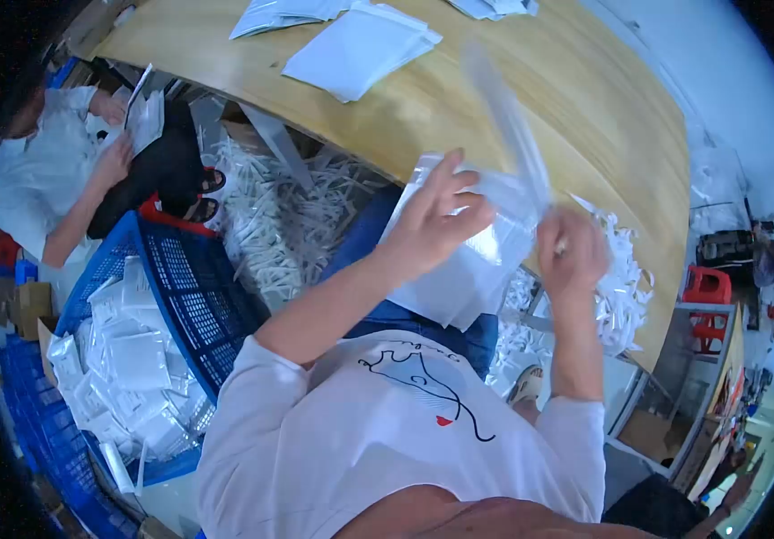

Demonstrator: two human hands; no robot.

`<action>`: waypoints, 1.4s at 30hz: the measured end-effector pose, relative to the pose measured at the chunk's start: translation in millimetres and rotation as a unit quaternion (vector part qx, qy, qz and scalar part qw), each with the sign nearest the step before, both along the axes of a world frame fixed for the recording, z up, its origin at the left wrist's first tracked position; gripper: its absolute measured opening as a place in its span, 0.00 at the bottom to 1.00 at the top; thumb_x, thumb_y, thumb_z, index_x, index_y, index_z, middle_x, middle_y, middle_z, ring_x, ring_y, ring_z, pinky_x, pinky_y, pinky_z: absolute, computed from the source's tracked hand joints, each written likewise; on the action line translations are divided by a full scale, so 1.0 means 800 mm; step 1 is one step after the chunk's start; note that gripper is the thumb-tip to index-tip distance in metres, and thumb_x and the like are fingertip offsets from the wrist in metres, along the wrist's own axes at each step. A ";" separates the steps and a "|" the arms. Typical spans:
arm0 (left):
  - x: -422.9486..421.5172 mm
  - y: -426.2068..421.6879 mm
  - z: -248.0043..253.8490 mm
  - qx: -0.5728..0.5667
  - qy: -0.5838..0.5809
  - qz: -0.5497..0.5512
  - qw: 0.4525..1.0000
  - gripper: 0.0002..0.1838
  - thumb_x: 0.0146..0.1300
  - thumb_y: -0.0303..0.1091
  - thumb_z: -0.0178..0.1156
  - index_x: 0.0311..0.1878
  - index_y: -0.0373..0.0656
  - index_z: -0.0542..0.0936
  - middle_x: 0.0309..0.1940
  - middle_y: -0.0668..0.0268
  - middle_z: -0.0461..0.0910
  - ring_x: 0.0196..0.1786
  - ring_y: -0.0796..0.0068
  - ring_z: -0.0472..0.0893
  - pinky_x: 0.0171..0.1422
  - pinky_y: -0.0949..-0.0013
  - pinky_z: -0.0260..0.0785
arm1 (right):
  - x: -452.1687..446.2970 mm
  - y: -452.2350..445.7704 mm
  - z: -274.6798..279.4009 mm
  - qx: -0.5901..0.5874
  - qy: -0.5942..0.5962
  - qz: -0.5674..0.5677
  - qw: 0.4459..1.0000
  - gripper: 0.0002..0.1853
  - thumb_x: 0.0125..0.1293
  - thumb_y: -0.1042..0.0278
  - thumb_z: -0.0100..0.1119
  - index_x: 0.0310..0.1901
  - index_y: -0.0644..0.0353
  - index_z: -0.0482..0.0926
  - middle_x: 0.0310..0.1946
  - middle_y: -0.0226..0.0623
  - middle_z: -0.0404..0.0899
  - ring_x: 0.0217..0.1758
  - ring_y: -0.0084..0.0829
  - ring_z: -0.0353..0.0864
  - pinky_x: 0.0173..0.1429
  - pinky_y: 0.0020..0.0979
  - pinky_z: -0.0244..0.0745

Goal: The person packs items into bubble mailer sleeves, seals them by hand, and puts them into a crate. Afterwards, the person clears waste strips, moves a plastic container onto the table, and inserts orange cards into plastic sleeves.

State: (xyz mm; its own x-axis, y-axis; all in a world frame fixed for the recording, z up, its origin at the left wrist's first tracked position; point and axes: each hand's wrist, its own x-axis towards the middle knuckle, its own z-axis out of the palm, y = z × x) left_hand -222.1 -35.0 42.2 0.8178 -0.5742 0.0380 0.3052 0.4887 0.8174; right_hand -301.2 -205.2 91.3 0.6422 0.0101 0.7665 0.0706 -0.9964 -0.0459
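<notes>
My left hand (pixel 441 218), fingers spread loosely, over plastic sheets (pixel 454 286), frame centre, at table (pixel 611 135) edge. My right hand (pixel 572 251) curled at blurred strip (pixel 514 121)'s lower end, right of centre; can't tell if gripping.

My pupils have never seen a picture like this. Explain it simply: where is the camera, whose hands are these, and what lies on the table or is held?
There is no machine here, only a person's two bare hands. This one picture comes from a camera worn on that person's head, looking forward and down, so their white shirt shows below. On the wooden table lie stacks of pale sheets or bags and a heap of white strips. The left hand is at a shiny plastic sheet; the right hand is blurred, close to a long pale blur, and whether it grips that is unclear.
</notes>
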 end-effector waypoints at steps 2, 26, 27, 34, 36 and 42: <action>-0.004 -0.006 0.004 -0.025 0.045 0.024 0.998 0.31 0.60 0.27 0.62 0.67 0.40 0.63 0.45 0.54 0.76 0.42 0.70 0.77 0.44 0.71 0.72 | -0.028 0.046 -0.012 -0.018 0.142 0.092 0.985 0.11 0.52 0.68 0.66 0.37 0.60 0.80 0.33 0.33 0.81 0.31 0.33 0.78 0.35 0.30 0.73; 0.053 -0.022 -0.093 0.503 -0.611 0.072 0.607 0.08 0.58 0.26 0.55 0.40 0.40 0.80 0.38 0.62 0.76 0.33 0.62 0.77 0.37 0.67 0.70 | -0.068 -0.052 0.010 0.494 -0.091 0.039 0.864 0.20 0.63 0.80 0.57 0.58 0.65 0.71 0.47 0.40 0.78 0.45 0.25 0.76 0.52 0.23 0.70; 0.053 -0.022 -0.086 0.502 -0.612 0.071 0.607 0.08 0.58 0.26 0.55 0.40 0.40 0.80 0.38 0.62 0.76 0.33 0.62 0.77 0.37 0.67 0.70 | -0.059 -0.053 0.009 0.494 -0.093 0.037 0.864 0.20 0.63 0.80 0.57 0.58 0.65 0.71 0.47 0.40 0.78 0.45 0.25 0.76 0.52 0.23 0.70; 0.009 0.021 -0.031 0.430 -0.643 0.008 0.634 0.09 0.52 0.27 0.57 0.38 0.43 0.79 0.39 0.60 0.75 0.36 0.59 0.77 0.39 0.64 0.71 | -0.031 -0.053 0.015 0.483 -0.014 0.097 0.870 0.21 0.62 0.81 0.58 0.57 0.64 0.70 0.48 0.42 0.78 0.45 0.27 0.76 0.53 0.24 0.70; -0.003 0.038 -0.022 0.392 -0.651 0.030 0.649 0.11 0.53 0.28 0.58 0.42 0.45 0.80 0.43 0.60 0.76 0.38 0.59 0.78 0.38 0.66 0.72 | -0.028 -0.053 0.024 0.491 0.087 0.134 0.856 0.22 0.61 0.81 0.59 0.57 0.64 0.69 0.48 0.42 0.77 0.45 0.28 0.76 0.53 0.25 0.69; -0.017 0.081 0.014 0.331 -0.599 0.257 0.682 0.08 0.57 0.31 0.59 0.40 0.43 0.81 0.40 0.62 0.80 0.33 0.69 0.78 0.34 0.74 0.68 | -0.042 -0.041 0.031 0.527 0.099 0.145 0.832 0.23 0.59 0.81 0.61 0.57 0.63 0.70 0.48 0.42 0.77 0.44 0.28 0.76 0.52 0.26 0.69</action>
State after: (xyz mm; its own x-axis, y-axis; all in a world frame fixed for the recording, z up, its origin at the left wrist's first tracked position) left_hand -235.6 30.2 53.4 0.5263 -0.4386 0.7285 -0.8491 -0.3175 0.4222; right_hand -334.8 -238.0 116.5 0.8443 -0.4234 0.3284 0.1891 -0.3380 -0.9220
